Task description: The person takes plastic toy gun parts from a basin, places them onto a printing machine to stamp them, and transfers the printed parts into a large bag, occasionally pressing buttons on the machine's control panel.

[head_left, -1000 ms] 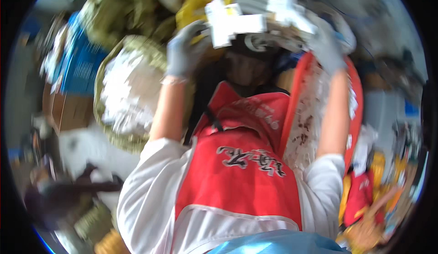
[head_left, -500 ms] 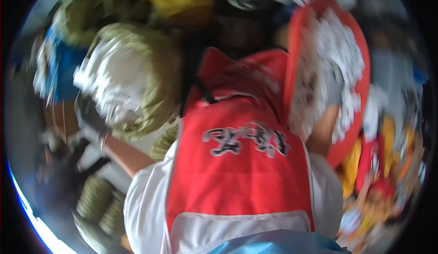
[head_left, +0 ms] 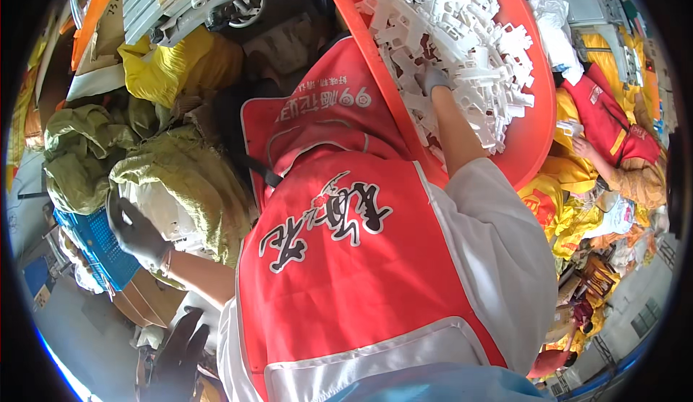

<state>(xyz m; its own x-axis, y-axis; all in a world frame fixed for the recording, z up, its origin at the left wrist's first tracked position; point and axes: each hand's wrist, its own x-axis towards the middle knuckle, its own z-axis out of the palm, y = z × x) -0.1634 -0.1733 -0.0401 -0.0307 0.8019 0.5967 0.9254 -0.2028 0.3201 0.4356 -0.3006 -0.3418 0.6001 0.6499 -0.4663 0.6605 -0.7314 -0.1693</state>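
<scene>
Red tub (head_left: 533, 138): white parts (head_left: 462, 34) around right hand (head_left: 434, 81), grip unclear; left hand (head_left: 138, 234), fingers apart.

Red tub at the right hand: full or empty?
Largely full: white pieces heap across the red tub, leaving bare red at its near end; the right hand is in among them.
</scene>
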